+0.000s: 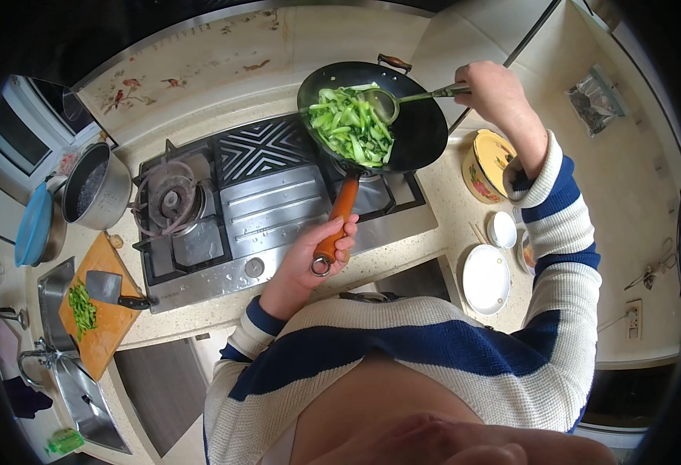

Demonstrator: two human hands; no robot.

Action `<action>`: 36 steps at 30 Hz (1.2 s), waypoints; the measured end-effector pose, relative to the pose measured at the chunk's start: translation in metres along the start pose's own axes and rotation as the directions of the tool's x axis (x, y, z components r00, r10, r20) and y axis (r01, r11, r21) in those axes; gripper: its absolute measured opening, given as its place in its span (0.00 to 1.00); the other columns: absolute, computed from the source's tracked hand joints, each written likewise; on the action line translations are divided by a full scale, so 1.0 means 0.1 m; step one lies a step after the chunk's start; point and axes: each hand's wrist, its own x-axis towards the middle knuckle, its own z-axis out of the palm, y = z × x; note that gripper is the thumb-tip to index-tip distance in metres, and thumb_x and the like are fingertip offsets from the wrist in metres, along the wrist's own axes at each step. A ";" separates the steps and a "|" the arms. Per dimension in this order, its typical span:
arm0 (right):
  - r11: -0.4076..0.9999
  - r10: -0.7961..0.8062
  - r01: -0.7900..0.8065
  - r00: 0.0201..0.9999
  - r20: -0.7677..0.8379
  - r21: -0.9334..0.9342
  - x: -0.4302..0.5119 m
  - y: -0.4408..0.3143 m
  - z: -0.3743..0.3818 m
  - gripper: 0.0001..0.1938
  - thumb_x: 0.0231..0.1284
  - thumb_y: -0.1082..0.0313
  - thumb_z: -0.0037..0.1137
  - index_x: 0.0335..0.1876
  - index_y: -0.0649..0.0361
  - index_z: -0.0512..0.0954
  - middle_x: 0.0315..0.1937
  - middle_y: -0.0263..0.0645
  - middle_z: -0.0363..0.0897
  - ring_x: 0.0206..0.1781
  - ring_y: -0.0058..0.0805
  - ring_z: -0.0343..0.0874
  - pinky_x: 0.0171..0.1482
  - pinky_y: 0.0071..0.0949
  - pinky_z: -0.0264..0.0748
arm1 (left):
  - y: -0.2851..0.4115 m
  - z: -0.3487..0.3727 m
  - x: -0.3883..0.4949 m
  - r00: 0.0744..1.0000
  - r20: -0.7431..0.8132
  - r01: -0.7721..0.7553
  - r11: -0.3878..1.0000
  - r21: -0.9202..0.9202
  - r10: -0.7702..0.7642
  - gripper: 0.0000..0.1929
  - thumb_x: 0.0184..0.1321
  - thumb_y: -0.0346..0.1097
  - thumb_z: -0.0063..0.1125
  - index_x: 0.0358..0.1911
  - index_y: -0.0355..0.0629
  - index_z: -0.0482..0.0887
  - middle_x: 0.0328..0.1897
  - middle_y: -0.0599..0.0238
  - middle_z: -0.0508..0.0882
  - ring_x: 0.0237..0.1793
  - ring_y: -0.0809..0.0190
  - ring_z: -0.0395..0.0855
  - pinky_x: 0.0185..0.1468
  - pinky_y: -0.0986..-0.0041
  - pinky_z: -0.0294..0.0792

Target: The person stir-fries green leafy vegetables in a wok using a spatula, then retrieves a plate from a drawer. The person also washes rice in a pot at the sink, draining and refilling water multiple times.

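My left hand (pixel 320 250) grips the orange wooden handle (pixel 343 203) of a black wok (pixel 425 131) over the right side of the gas stove. Chopped green leafy vegetables (pixel 349 128) lie heaped in the left half of the wok. My right hand (pixel 494 90), above the wok's right rim, is closed around the end of a metal ladle (pixel 422 96). The ladle's round bowl (pixel 382 106) rests at the upper right of the greens. A second, small wooden grip (pixel 394 62) sits on the wok's far rim. Any flame beneath is hidden.
Left of the stove (pixel 271 203) stand a metal pot (pixel 105 192) and a blue basin (pixel 33 226). A cleaver (pixel 105 286) and cut greens (pixel 82 308) lie on a cutting board (pixel 105 343) over the sink (pixel 88 407). Rightward are a yellow enamel pot (pixel 480 168), a bowl (pixel 501 229) and a white plate (pixel 486 282).
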 end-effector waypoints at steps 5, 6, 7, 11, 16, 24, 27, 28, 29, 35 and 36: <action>0.989 0.148 -0.149 0.987 0.059 0.007 0.27 0.33 0.35 0.10 0.47 0.65 0.65 0.37 0.54 0.82 0.34 0.41 0.82 0.41 0.43 0.81 0.43 0.37 0.77 | 0.01 -0.02 -0.01 1.000 0.004 0.009 1.000 -0.003 -0.009 0.17 0.66 0.36 0.52 0.54 0.36 0.70 0.41 0.69 0.76 0.31 0.74 0.73 0.32 0.85 0.69; 0.986 0.165 -0.165 0.985 0.044 -0.016 0.34 0.39 0.44 0.11 0.48 0.63 0.66 0.37 0.54 0.82 0.35 0.42 0.83 0.41 0.43 0.81 0.42 0.38 0.77 | 0.01 -0.02 -0.01 1.000 0.003 0.007 1.000 0.005 -0.007 0.17 0.66 0.36 0.52 0.54 0.36 0.70 0.41 0.70 0.76 0.31 0.74 0.73 0.31 0.85 0.69; 0.981 0.192 -0.192 0.980 0.059 0.006 0.42 0.42 0.54 0.11 0.48 0.63 0.66 0.37 0.55 0.82 0.36 0.42 0.82 0.42 0.44 0.81 0.43 0.38 0.77 | 0.01 -0.02 0.00 1.000 -0.007 0.007 1.000 0.010 -0.007 0.17 0.66 0.36 0.52 0.54 0.36 0.70 0.41 0.70 0.76 0.31 0.74 0.74 0.31 0.85 0.69; 0.967 0.183 -0.202 0.975 0.125 0.157 0.62 0.26 0.92 0.13 0.49 0.61 0.67 0.38 0.57 0.81 0.37 0.42 0.83 0.43 0.45 0.81 0.44 0.40 0.77 | 0.01 0.01 0.02 0.999 -0.053 0.007 1.000 0.016 -0.006 0.17 0.66 0.37 0.52 0.54 0.36 0.70 0.40 0.71 0.77 0.30 0.74 0.74 0.31 0.85 0.70; 0.878 -0.116 0.133 0.991 -0.064 0.461 0.42 0.09 0.83 0.13 0.51 0.61 0.65 0.40 0.56 0.81 0.33 0.45 0.81 0.41 0.45 0.79 0.43 0.39 0.75 | 0.00 0.06 -0.05 0.999 -0.030 -0.013 0.997 0.079 0.015 0.17 0.66 0.38 0.52 0.54 0.36 0.70 0.40 0.71 0.76 0.30 0.75 0.74 0.30 0.86 0.70; 0.894 -0.306 0.332 0.943 -0.133 0.299 -0.54 0.03 -0.34 0.10 0.47 0.73 0.62 0.38 0.60 0.80 0.27 0.46 0.79 0.36 0.46 0.78 0.39 0.38 0.73 | -0.04 0.03 -0.02 0.996 -0.080 -0.033 0.995 0.096 0.041 0.17 0.66 0.38 0.51 0.54 0.37 0.70 0.38 0.72 0.76 0.28 0.75 0.73 0.28 0.86 0.68; 0.916 -0.268 0.269 0.962 -0.047 0.297 -0.79 0.01 -0.61 0.13 0.47 0.74 0.62 0.41 0.60 0.79 0.28 0.48 0.80 0.33 0.48 0.78 0.38 0.38 0.74 | -0.03 0.01 -0.03 0.999 -0.042 -0.015 0.996 0.093 0.019 0.17 0.66 0.38 0.51 0.54 0.37 0.70 0.38 0.72 0.75 0.28 0.76 0.72 0.29 0.87 0.68; 0.924 -0.278 0.270 0.960 -0.008 0.270 -0.84 -0.03 -0.61 0.12 0.46 0.74 0.62 0.40 0.60 0.79 0.29 0.48 0.80 0.33 0.48 0.78 0.38 0.38 0.74 | -0.03 0.00 -0.03 0.999 -0.031 -0.008 0.996 0.087 0.011 0.17 0.66 0.38 0.51 0.54 0.37 0.69 0.38 0.73 0.75 0.28 0.76 0.72 0.29 0.87 0.68; 0.933 -0.273 0.258 0.962 0.029 0.250 -0.87 -0.09 -0.57 0.11 0.46 0.73 0.62 0.39 0.60 0.79 0.29 0.48 0.80 0.34 0.48 0.78 0.38 0.38 0.75 | -0.03 0.00 -0.02 1.000 -0.029 -0.010 0.997 0.076 0.012 0.17 0.66 0.38 0.51 0.54 0.37 0.69 0.38 0.72 0.75 0.28 0.76 0.72 0.29 0.87 0.68; 0.976 -0.138 0.128 0.989 0.048 0.178 -0.56 -0.35 0.19 0.08 0.50 0.66 0.61 0.37 0.57 0.79 0.30 0.45 0.80 0.39 0.44 0.80 0.43 0.41 0.76 | -0.03 -0.04 0.01 1.000 -0.012 -0.007 1.000 0.030 0.008 0.17 0.66 0.37 0.51 0.54 0.36 0.69 0.40 0.72 0.75 0.29 0.76 0.72 0.30 0.87 0.68; 0.972 -0.110 0.102 0.994 0.025 0.210 -0.46 -0.30 0.28 0.08 0.51 0.65 0.61 0.36 0.57 0.79 0.30 0.44 0.81 0.39 0.44 0.80 0.43 0.41 0.76 | -0.03 -0.05 0.02 1.000 -0.012 -0.004 1.000 0.024 0.005 0.17 0.66 0.37 0.51 0.54 0.36 0.69 0.40 0.71 0.75 0.30 0.76 0.72 0.30 0.87 0.68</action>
